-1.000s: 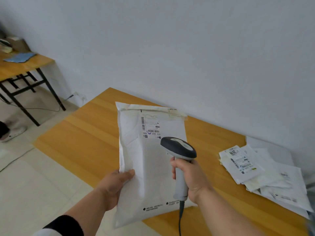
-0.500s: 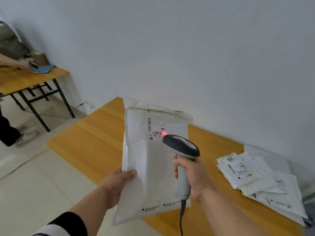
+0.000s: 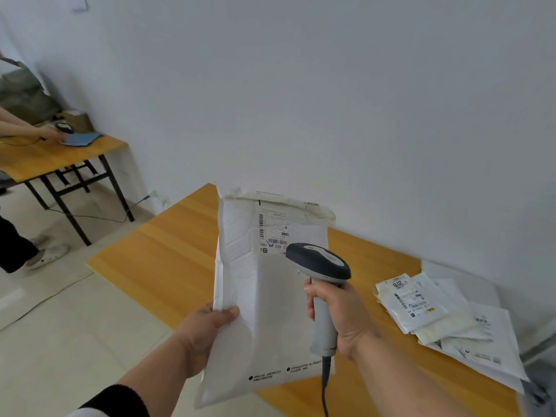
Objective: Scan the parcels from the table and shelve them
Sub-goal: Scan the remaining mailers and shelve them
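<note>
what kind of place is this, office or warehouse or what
Probably a small parcel-handling room, not a big warehouse: a handheld barcode scanner, a labelled white mailer being scanned, more mailers piled on a wooden table, plain walls, tiled floor.

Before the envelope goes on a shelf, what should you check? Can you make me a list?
1. Left hand grips the white padded envelope by its edge: ok.
2. Right hand holds the barcode scanner by its handle: ok.
3. Label with barcodes faces the scanner: ok.
4. Scan registered: cannot tell, no red light shows on the label.
5. Shelf in sight: not ok, none visible.
6. More parcels waiting on the wooden table: ok.
</note>
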Demonstrator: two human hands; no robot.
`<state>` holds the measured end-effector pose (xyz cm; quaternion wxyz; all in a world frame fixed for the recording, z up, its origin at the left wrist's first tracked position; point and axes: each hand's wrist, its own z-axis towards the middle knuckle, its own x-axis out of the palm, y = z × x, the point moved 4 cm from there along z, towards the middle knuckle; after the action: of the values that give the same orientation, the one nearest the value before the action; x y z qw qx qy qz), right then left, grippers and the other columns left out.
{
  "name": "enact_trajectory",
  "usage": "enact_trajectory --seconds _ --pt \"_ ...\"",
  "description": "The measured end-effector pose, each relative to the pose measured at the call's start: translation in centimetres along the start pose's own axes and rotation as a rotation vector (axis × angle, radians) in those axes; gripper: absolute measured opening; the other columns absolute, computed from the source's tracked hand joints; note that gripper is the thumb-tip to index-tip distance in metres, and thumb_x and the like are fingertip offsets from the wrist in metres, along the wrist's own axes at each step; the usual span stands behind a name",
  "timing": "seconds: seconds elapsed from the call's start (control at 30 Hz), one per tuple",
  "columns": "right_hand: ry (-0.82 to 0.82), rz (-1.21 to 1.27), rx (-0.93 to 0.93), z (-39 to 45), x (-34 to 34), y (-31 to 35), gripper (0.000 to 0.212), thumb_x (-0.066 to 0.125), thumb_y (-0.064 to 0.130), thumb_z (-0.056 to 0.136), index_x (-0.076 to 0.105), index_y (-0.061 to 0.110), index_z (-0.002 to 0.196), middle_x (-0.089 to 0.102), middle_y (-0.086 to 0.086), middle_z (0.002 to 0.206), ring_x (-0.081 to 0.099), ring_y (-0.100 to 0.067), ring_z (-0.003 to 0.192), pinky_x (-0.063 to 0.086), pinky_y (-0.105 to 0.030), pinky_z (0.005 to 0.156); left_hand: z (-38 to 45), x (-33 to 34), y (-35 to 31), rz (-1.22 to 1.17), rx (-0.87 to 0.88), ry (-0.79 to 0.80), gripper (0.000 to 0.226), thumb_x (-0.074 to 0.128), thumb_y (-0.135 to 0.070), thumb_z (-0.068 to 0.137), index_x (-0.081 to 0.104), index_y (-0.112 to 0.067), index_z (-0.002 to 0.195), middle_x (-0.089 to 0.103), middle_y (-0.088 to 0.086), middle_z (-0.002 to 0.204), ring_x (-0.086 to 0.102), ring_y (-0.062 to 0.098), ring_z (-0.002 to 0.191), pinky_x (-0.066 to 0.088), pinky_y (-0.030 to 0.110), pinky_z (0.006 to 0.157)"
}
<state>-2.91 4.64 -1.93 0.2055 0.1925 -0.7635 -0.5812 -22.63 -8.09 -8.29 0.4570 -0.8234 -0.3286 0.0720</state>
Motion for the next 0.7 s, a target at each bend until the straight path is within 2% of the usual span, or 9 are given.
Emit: enact_trajectory --seconds 0.17,0.27,0.33,0.37,0.43,0.47,0.57,0.7 --pt "-0.117 -0.033 0.034 -1.3 -1.1 -0.8 0.006 0.065 0.009 0.084 0.067 0.006 0.078 0.057 -0.01 0.068 0.052 -0.023 0.069 0.043 -0.041 0.074 -1.4 -0.6 0.7 -0.01 -0.022 0.004 0.036 0.063 -0.006 0.089 0.059 0.002 0.124 0.068 0.03 0.112 0.063 0.049 0.104 0.052 0.058 0.089" --pt "-0.232 -0.072 0.072 -3.1 -2.1 -1.3 0.014 0.067 0.02 0.072 0.057 0.01 0.077 0.046 -0.01 0.071 0.04 -0.023 0.071 0.034 -0.036 0.068 -2.4 -1.5 1.5 -0.012 -0.031 0.018 0.042 0.066 -0.008 0.085 0.058 0.003 0.124 0.067 0.029 0.113 0.061 0.051 0.109 0.05 0.06 0.092" --pt "-0.292 -0.084 0.091 -4.6 -3.0 -1.9 0.017 0.067 0.019 0.075 0.052 0.012 0.077 0.038 -0.008 0.074 0.034 -0.021 0.072 0.028 -0.036 0.066 -3.1 -2.1 2.1 -0.01 -0.039 0.043 0.045 0.068 -0.009 0.081 0.06 0.004 0.123 0.067 0.03 0.114 0.063 0.049 0.106 0.052 0.06 0.089" --pt "-0.319 -0.087 0.105 -5.5 -3.6 -2.4 0.016 0.068 0.016 0.077 0.053 0.012 0.078 0.039 -0.007 0.075 0.035 -0.021 0.073 0.028 -0.037 0.066 -3.6 -2.2 2.4 -0.013 -0.047 0.066 0.044 0.068 -0.009 0.078 0.062 0.006 0.12 0.067 0.03 0.112 0.067 0.047 0.099 0.056 0.057 0.082" --pt "-0.358 -0.068 0.152 -7.9 -4.8 -3.8 0.012 0.07 0.015 0.078 0.058 0.011 0.078 0.046 -0.008 0.078 0.042 -0.021 0.075 0.03 -0.037 0.067 -4.8 -2.5 3.3 -0.022 -0.072 0.121 0.041 0.068 -0.009 0.076 0.066 0.008 0.114 0.067 0.031 0.111 0.071 0.045 0.087 0.059 0.051 0.067" --pt "-0.365 -0.048 0.181 -9.3 -5.2 -4.5 0.012 0.071 0.016 0.078 0.062 0.008 0.08 0.053 -0.01 0.08 0.049 -0.024 0.076 0.034 -0.037 0.068 -5.5 -2.6 3.8 -0.019 -0.084 0.143 0.039 0.068 -0.009 0.077 0.068 0.008 0.112 0.067 0.032 0.113 0.07 0.046 0.087 0.059 0.05 0.066" --pt "-0.372 0.016 0.3 -14.6 -5.8 -6.6 0.022 0.073 0.021 0.077 0.073 0.011 0.097 0.073 -0.012 0.096 0.068 -0.031 0.092 0.048 -0.036 0.074 -8.2 -2.7 5.8 0.022 -0.115 0.183 0.036 0.067 -0.011 0.078 0.071 0.005 0.11 0.065 0.031 0.118 0.069 0.047 0.095 0.059 0.052 0.072" --pt "-0.396 0.07 0.347 -22.7 -6.4 -9.1 0.022 0.074 0.018 0.076 0.075 0.014 0.098 0.077 -0.013 0.094 0.071 -0.032 0.087 0.054 -0.036 0.074 -13.0 -1.8 9.4 0.073 -0.161 0.247 0.039 0.065 -0.01 0.078 0.068 0.004 0.114 0.066 0.03 0.115 0.069 0.047 0.091 0.058 0.056 0.074"
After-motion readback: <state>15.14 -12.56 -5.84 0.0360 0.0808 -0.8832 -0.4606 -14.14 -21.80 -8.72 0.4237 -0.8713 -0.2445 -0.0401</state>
